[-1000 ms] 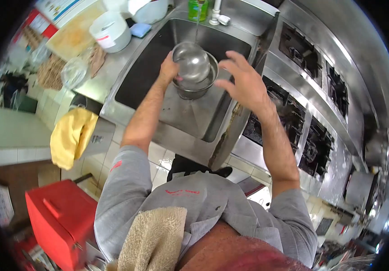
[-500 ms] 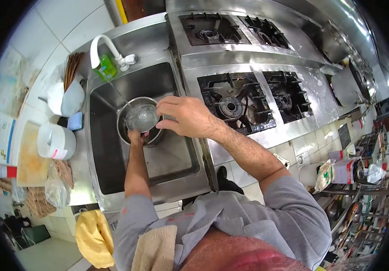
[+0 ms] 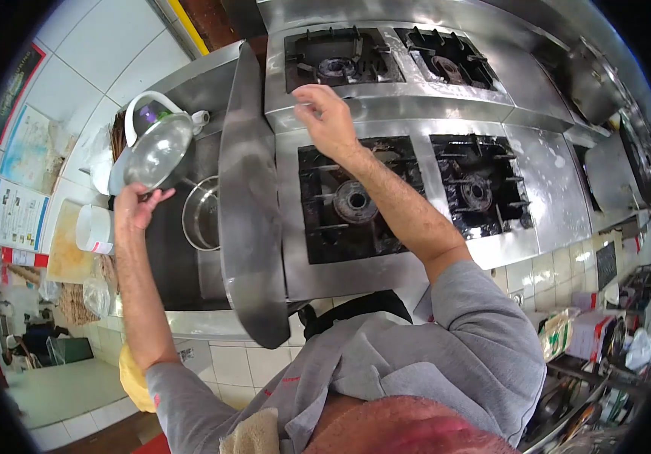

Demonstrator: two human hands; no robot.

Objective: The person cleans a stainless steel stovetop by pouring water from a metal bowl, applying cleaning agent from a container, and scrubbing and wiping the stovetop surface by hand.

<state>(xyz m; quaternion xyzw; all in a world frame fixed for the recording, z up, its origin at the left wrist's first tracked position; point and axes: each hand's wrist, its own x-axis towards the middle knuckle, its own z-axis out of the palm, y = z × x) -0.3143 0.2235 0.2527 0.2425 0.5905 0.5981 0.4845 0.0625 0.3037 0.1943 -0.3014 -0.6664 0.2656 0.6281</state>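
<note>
My left hand (image 3: 138, 206) grips the edge of a round metal bowl (image 3: 159, 151), raised and tilted over the left part of the sink (image 3: 163, 261). Below and to the right of it, a metal pot (image 3: 203, 216) sits in the sink, partly hidden by the upright metal divider. My right hand (image 3: 325, 113) is raised above the stove, fingers curled towards the thumb; whether anything small is between them is hidden. Behind the bowl curves the white faucet (image 3: 148, 98).
An upright metal divider (image 3: 250, 204) separates the sink from the stove with its burners (image 3: 356, 200). Left of the sink are a white tub (image 3: 95, 228) and a cutting board (image 3: 65, 246). A large pot (image 3: 611, 172) stands at the far right.
My left hand has lifted the bowl out of the pot, up and to the left. My right hand has moved away from the bowl to above the stove, its fingers more curled. The head view has shifted.
</note>
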